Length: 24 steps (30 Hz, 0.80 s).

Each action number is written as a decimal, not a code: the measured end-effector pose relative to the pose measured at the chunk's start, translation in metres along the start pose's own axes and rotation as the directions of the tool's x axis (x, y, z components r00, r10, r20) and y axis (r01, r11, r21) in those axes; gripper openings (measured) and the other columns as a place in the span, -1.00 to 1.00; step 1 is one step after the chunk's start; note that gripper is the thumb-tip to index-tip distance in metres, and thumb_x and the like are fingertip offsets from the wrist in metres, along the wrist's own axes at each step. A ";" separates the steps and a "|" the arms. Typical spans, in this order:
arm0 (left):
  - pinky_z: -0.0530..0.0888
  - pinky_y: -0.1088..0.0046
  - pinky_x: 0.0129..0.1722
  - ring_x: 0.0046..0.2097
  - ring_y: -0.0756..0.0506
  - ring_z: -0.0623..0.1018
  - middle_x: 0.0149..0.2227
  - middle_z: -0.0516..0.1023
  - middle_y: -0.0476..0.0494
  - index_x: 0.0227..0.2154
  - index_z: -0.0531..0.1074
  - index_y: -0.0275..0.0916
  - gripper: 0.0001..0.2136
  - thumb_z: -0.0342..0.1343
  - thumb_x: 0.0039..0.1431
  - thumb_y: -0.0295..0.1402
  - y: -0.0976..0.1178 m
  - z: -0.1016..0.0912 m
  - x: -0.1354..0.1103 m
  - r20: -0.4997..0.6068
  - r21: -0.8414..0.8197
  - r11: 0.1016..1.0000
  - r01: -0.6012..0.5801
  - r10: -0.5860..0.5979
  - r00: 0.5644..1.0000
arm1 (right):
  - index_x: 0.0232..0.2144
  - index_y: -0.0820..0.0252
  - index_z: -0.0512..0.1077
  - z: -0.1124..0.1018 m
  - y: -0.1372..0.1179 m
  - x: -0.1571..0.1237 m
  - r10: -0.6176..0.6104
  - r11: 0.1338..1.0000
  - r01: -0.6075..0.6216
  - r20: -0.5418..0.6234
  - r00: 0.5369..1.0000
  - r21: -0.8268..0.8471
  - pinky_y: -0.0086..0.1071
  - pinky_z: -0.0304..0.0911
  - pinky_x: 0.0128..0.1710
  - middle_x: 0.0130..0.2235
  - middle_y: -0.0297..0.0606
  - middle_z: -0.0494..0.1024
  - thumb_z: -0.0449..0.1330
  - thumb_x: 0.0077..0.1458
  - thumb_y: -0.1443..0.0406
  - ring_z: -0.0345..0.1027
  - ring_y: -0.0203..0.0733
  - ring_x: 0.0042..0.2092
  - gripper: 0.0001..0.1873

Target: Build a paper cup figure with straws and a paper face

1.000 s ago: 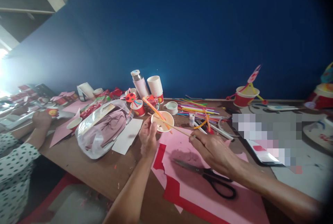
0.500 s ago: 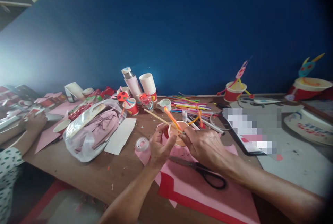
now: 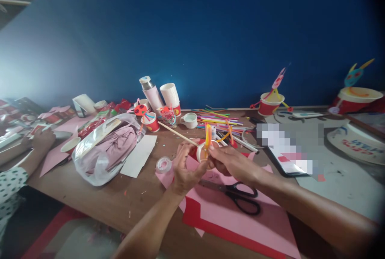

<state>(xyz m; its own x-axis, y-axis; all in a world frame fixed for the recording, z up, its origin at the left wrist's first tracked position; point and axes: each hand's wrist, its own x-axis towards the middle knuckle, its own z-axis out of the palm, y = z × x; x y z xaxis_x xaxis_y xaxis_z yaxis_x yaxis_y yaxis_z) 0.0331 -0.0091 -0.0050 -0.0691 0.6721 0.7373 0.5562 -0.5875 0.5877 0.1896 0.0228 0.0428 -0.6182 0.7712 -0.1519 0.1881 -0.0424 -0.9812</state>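
Observation:
My left hand (image 3: 187, 168) is wrapped round a red and white paper cup (image 3: 201, 154), tilted with its mouth turned partly towards me. Fingers of my right hand (image 3: 233, 162) pinch at the cup's right side, by the foot of an orange-yellow pipe cleaner (image 3: 208, 132) that stands up from the rim. A thin wooden stick (image 3: 176, 131) slants out leftwards from the cup; its near end is hidden. Below my hands, scissors (image 3: 244, 197) with black handles lie on pink paper (image 3: 255, 227). A red paper strip (image 3: 192, 213) runs along the pink sheet's edge.
A tape roll (image 3: 164, 165) and a plastic bag (image 3: 99, 170) lie to the left. Coloured pipe cleaners (image 3: 219, 118), a white mug (image 3: 190, 120), stacked cups (image 3: 170, 94) and a flask (image 3: 152, 94) stand behind. At far left is another person's hand (image 3: 43, 140).
The cup has tipped and turned in my hands, and its pipe cleaner now points straight up rather than leaning left. My right hand has shifted to the cup's outer side. More of the scissors shows.

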 end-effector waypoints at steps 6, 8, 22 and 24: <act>0.38 0.19 -0.11 -0.10 -0.20 0.42 -0.19 0.45 -0.24 -0.10 0.35 -0.22 -0.62 0.15 -0.03 -0.28 -0.011 0.000 -0.005 -0.081 0.000 0.998 -0.063 0.063 0.995 | -0.61 0.20 0.19 0.012 0.011 0.003 0.114 0.905 -0.172 0.169 0.979 0.389 -0.50 -0.27 -0.70 -0.75 -0.55 -0.07 -0.15 0.12 -0.06 -0.25 -0.44 -0.71 -0.49; 0.39 0.19 -0.12 -0.12 -0.19 0.43 -0.21 0.45 -0.23 -0.09 0.34 -0.22 -0.61 0.16 -0.03 -0.29 -0.015 0.001 -0.007 -0.096 -0.013 0.998 -0.059 0.057 0.994 | -0.61 0.21 0.20 0.012 0.010 0.002 0.069 0.962 -0.093 0.099 0.993 0.258 -0.49 -0.22 -0.68 -0.74 -0.52 -0.03 -0.19 0.14 -0.05 -0.20 -0.43 -0.69 -0.47; 0.38 0.33 -0.09 -0.12 -0.12 0.47 -0.16 0.49 -0.20 -0.18 0.41 -0.25 -0.75 0.08 0.06 -0.33 -0.002 0.000 0.000 -0.056 -0.108 0.935 0.337 -0.344 0.937 | -0.34 0.26 0.39 0.000 0.009 -0.001 -0.447 0.470 0.093 -0.146 0.883 -0.878 -0.42 -0.24 -0.54 -0.56 -0.20 0.39 -0.14 0.19 0.13 0.14 -0.30 -0.55 -0.59; 0.39 0.34 -0.11 -0.13 -0.12 0.47 -0.19 0.49 -0.18 -0.22 0.42 -0.24 -0.78 0.09 0.05 -0.34 -0.003 0.000 0.000 -0.074 -0.062 0.952 0.300 -0.305 0.950 | -0.43 0.25 0.37 0.001 0.007 0.000 -0.328 0.714 0.140 -0.150 0.933 -0.686 -0.44 -0.18 -0.55 -0.58 -0.27 0.34 -0.13 0.18 0.11 0.09 -0.34 -0.56 -0.59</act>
<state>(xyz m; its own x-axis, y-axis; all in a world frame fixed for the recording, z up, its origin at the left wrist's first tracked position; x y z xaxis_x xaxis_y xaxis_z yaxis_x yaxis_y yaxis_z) 0.0311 -0.0070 -0.0068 -0.2962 0.7838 0.5458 0.4572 -0.3853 0.8016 0.1902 0.0224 0.0353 -0.5238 0.8285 0.1979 0.5712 0.5140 -0.6399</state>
